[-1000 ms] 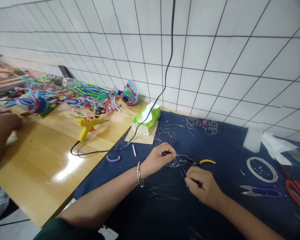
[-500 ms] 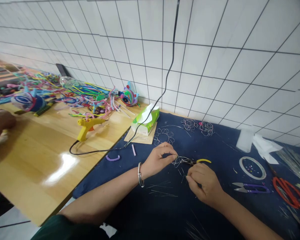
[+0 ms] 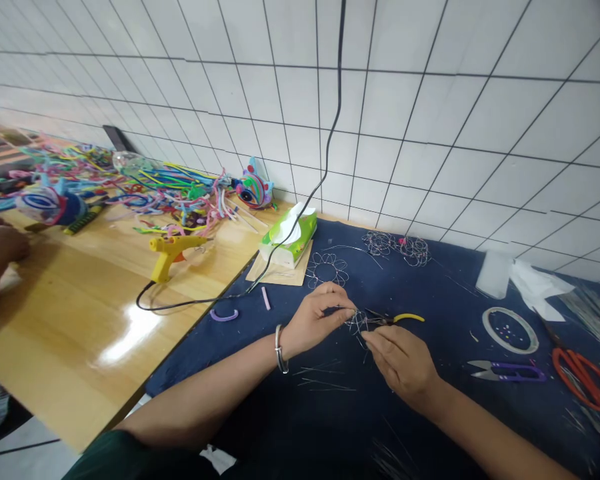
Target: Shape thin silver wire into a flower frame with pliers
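My left hand (image 3: pixel 321 313) pinches a small looped wire piece (image 3: pixel 359 321) between thumb and fingertips, above the dark blue cloth (image 3: pixel 260 400). Close on its right, my right hand (image 3: pixel 405 360) has thumb and forefinger pressed together at the lower edge of the same wire piece. Just behind the right hand lie yellow-handled pliers (image 3: pixel 407 318), their jaws partly hidden by the wire. A flower-shaped wire ring (image 3: pixel 327 269) rests beyond my left hand. Several cut wire lengths (image 3: pixel 323 383) are spread in front of my wrists.
A yellow glue gun (image 3: pixel 167 257) lies on the wooden table (image 3: pixel 70 313) at left, near another person's hand (image 3: pixel 3 243). Its cord runs past a tissue pack (image 3: pixel 291 235). At right are a bead dish (image 3: pixel 510 330), purple snips (image 3: pixel 510 371) and red-handled scissors (image 3: pixel 583 380).
My right hand has moved up and left, bringing its fingertips to the wire piece. My left hand keeps its pinch. The view has shifted slightly.
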Motion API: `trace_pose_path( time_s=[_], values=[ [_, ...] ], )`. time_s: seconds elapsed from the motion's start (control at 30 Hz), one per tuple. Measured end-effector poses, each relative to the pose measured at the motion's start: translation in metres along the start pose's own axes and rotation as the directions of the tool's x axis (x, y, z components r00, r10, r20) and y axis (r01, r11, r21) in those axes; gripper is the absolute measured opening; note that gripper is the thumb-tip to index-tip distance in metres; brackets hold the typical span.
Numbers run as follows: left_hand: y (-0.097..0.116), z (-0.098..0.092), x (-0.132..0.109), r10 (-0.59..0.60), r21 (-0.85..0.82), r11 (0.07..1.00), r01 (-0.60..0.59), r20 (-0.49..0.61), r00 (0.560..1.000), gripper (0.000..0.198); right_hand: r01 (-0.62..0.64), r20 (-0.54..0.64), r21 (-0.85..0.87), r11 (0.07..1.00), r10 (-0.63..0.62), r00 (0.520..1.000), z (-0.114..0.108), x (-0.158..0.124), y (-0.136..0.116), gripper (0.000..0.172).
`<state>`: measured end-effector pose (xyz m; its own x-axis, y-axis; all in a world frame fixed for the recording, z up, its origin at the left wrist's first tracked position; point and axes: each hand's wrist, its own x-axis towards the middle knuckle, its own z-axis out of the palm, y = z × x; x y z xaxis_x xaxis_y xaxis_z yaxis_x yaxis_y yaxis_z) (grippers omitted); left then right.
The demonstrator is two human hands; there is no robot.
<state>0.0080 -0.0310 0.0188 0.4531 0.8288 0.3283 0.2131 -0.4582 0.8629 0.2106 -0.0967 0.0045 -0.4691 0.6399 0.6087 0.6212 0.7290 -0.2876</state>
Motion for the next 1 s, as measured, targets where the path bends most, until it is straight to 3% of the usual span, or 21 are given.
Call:
trace_pose_path(
  time_s=[0.33,0.43,0.53,0.63,1.0],
  values=[
    [0.002,0.003,-0.002,0.012,-0.006,1.000,-0.012,0.020,1.000,0.012,0.005,0.134,-0.114,0.993,0.010,0.991,0.019,0.013,0.003,0.020],
    [0.001,0.003,-0.002,0.008,-0.002,1.000,-0.008,0.008,1.000,0.012,-0.052,0.106,-0.113,0.992,0.064,0.992,0.020,0.014,0.003,0.013],
    [0.001,0.003,-0.002,0.006,-0.001,1.000,-0.006,0.002,1.000,0.012,-0.218,-0.020,-0.072,0.973,0.217,0.976,0.019,0.017,0.003,0.007],
    [0.000,0.004,-0.003,0.011,-0.002,1.000,-0.011,0.008,1.000,0.013,-0.339,-0.085,-0.014,0.941,0.336,0.938,0.018,0.025,0.003,0.018],
    [0.002,0.004,-0.002,0.017,-0.005,1.000,-0.017,0.014,1.000,0.013,-0.382,0.136,0.138,0.914,0.364,0.921,0.013,0.036,0.000,0.026]
  ],
)
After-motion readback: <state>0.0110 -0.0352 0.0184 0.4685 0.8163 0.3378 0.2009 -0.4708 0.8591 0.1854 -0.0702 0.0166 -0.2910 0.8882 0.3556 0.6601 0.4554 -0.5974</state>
